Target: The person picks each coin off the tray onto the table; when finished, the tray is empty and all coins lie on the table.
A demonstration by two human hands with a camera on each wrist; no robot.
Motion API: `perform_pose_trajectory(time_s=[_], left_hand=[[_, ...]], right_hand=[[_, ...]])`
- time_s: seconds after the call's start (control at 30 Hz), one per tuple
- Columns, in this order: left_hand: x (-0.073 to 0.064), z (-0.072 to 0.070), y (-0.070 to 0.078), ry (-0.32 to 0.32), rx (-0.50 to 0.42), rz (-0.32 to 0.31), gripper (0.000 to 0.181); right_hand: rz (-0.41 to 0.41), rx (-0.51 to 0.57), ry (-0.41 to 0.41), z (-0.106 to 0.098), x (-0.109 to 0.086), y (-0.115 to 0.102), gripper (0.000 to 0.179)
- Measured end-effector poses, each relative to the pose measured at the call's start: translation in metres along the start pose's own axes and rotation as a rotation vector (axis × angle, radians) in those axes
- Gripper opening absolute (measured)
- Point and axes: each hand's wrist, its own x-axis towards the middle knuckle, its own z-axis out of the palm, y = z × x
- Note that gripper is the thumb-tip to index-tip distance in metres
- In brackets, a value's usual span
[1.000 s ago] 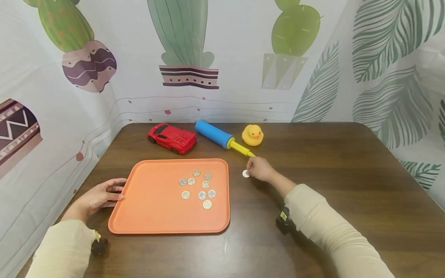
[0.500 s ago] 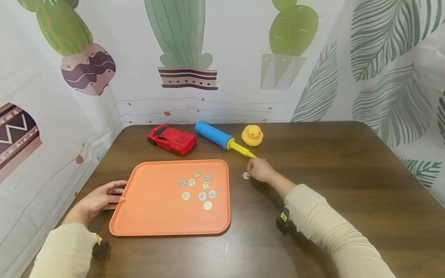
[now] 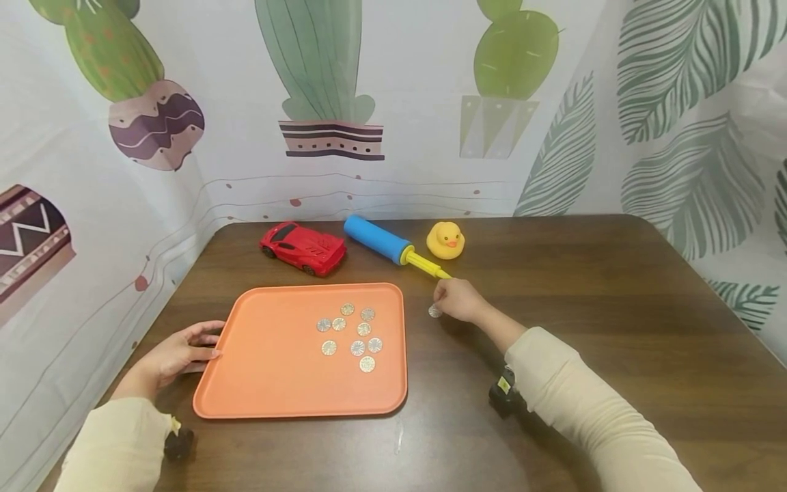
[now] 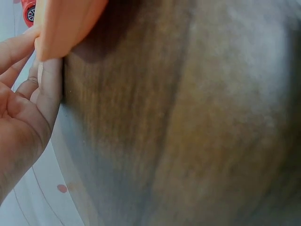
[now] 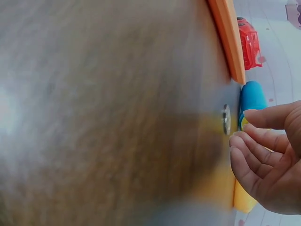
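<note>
My left hand (image 3: 172,359) is at the left edge of an orange tray (image 3: 270,393), its thumb on the rim and other fingers behind and partly under it. In the left wrist view, the fingertips (image 4: 30,40) meet the tray's edge. My right hand (image 3: 460,301) hovers low by a single silver coin (image 3: 434,311) on the table, right of the tray. In the right wrist view this coin (image 5: 226,119) lies beside the loosely bent fingertips (image 5: 235,139); no coin shows between thumb and fingers. Several coins (image 3: 358,348) lie flat on the tray's right half.
Behind the tray stand a red toy car (image 3: 304,249) and a blue tube with a yellow end (image 3: 378,238). A yellow rubber duck (image 3: 445,240) sits right of the tube. The brown table (image 3: 615,307) meets a printed cloth at the back.
Both hands keep nearly the same places. The single coin stays by the right fingertips, and the coins on the tray lie as before. The view shifts slightly.
</note>
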Motion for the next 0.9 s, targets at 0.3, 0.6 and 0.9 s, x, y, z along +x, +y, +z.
perform_pose_trajectory(time_s=[0.3, 0.6, 0.9], left_hand=[[-0.002, -0.001, -0.001, 0.006, 0.024, 0.009, 0.07], [-0.003, 0.0, -0.002, -0.004, 0.023, 0.014, 0.069], [0.0, 0.001, -0.001, 0.005, 0.015, 0.016, 0.07]], right_hand=[[-0.036, 0.137, -0.021, -0.002, 0.004, -0.017, 0.008], [-0.042, 0.248, -0.035, 0.006, 0.011, -0.032, 0.011], [-0.071, 0.345, -0.059, 0.019, 0.018, -0.041, 0.014]])
